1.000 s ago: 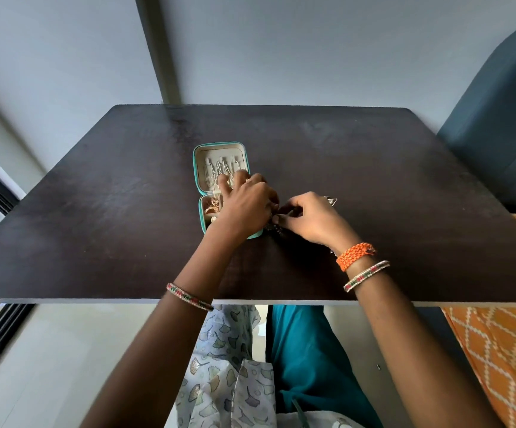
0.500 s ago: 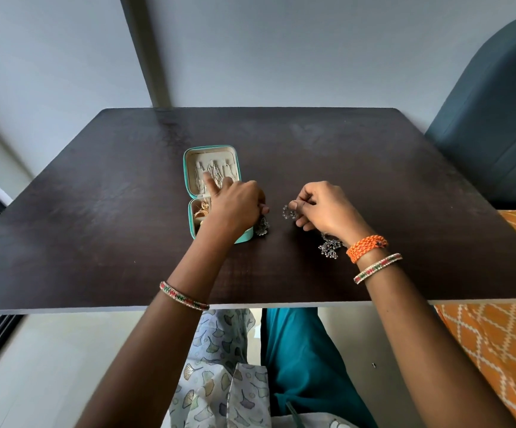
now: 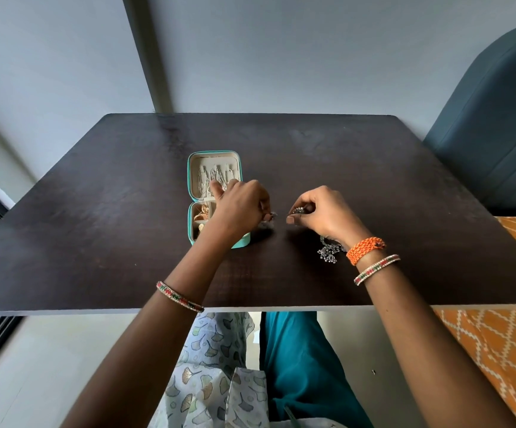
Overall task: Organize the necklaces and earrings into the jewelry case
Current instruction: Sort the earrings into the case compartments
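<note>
Open on the dark bench (image 3: pixel 374 168), slightly toward its left edge: teal jewelry case (image 3: pixel 214 156), long axis running from near edge to far edge, lid half (image 3: pixel 195 177) lying flat toward the far edge with silver chains (image 3: pixel 216 176) lined lengthwise inside; gold pieces (image 3: pixel 201 214) in the near compartments. Over the case's near half, left hand (image 3: pixel 238 208), grip pinched on a small silver earring (image 3: pixel 268 218). Just beside it, right hand (image 3: pixel 327 213), grip closed on another silver earring (image 3: pixel 298 210). Under the right wrist, a silver beaded cluster (image 3: pixel 329 251) resting on the bench.
</note>
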### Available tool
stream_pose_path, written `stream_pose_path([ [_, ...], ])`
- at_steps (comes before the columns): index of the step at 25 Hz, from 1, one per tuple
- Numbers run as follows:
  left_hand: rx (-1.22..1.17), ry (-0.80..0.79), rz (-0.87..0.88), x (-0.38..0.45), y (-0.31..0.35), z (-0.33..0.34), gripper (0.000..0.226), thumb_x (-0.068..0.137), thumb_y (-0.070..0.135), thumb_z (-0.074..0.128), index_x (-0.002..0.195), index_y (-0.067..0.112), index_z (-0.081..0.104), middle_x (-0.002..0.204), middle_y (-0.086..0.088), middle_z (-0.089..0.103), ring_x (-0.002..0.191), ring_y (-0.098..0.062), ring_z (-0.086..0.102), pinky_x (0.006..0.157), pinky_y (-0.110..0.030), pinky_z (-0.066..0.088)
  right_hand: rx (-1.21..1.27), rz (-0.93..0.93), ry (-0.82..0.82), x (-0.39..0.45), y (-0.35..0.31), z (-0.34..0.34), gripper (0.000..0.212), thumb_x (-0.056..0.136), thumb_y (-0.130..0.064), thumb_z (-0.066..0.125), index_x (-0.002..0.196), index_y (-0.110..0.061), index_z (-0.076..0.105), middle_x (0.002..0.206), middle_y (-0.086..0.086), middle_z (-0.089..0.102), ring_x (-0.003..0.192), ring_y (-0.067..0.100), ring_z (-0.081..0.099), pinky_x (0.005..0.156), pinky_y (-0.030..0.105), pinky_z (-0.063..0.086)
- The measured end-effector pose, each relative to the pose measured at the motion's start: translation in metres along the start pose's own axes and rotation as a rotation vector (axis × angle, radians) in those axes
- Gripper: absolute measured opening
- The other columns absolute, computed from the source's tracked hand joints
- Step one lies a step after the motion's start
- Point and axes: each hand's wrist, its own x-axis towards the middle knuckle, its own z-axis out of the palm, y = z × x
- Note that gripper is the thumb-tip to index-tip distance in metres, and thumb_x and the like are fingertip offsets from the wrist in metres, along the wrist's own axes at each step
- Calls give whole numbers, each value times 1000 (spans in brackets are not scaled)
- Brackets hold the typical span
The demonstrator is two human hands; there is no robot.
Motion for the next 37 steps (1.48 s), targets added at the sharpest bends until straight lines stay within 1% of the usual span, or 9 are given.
stream_pose_path([
  [5,-145,94,39,3,5,-12,9,83,27,65,84,23,73,83,6,70,92,-21,58,78,-36,21,58,-37,55,4,-2,-1,10,80,-12,73,86,-20,73,76,-5,63,67,2,54,44,2,32],
  [8,-294,62,38,4,4,-16,12,79,34,70,82,23,75,72,9,67,85,-18,63,84,-38,38,178,-76,110,8,-5,-3,13,80,-8,72,87,-19,73,76,-3,66,70,6,58,57,14,41],
  [11,-421,17,63,9,-2,-22,17,75,34,76,77,17,75,67,1,70,67,-16,64,67,-36,51,311,-105,119,9,-7,-9,17,81,-5,70,89,-20,74,80,5,73,79,12,68,72,24,51],
  [14,-425,-23,124,12,-4,-37,15,78,31,75,77,17,74,71,-5,71,61,-11,58,60,-32,49,386,-124,65,10,-14,-14,24,88,0,59,98,-16,73,89,9,74,82,12,69,79,26,55],
  [18,-351,-74,188,13,-6,-53,16,84,29,68,83,14,73,76,-8,71,60,-8,52,57,-22,41,453,-179,-29,10,-29,-19,25,92,3,52,99,-13,69,91,3,70,88,12,65,70,22,54],
  [22,-429,8,163,9,-15,-47,22,85,30,67,77,10,70,71,-10,68,59,-16,54,59,-30,44,554,-142,-14,8,-37,-16,17,90,3,55,87,-14,55,84,15,68,78,18,65,63,26,57],
  [27,-775,21,48,0,-18,-33,25,87,19,65,86,-5,68,74,-21,66,65,-20,57,71,-44,53,620,-139,-33,5,-42,-10,14,85,-1,65,85,-12,56,75,9,67,66,13,64,64,26,57],
  [32,-636,150,43,-6,-16,-26,21,86,26,68,81,5,70,72,-16,68,61,-19,54,63,-43,50,633,-143,-58,6,-43,-3,18,84,3,64,85,-13,56,70,3,67,62,7,64,61,24,55],
  [37,-743,206,81,-4,-17,-31,16,90,20,62,79,8,61,70,-11,67,63,-22,64,69,-46,56,820,-70,-36,6,-48,-11,11,91,1,54,92,-6,63,83,7,66,80,16,63,68,26,57],
])
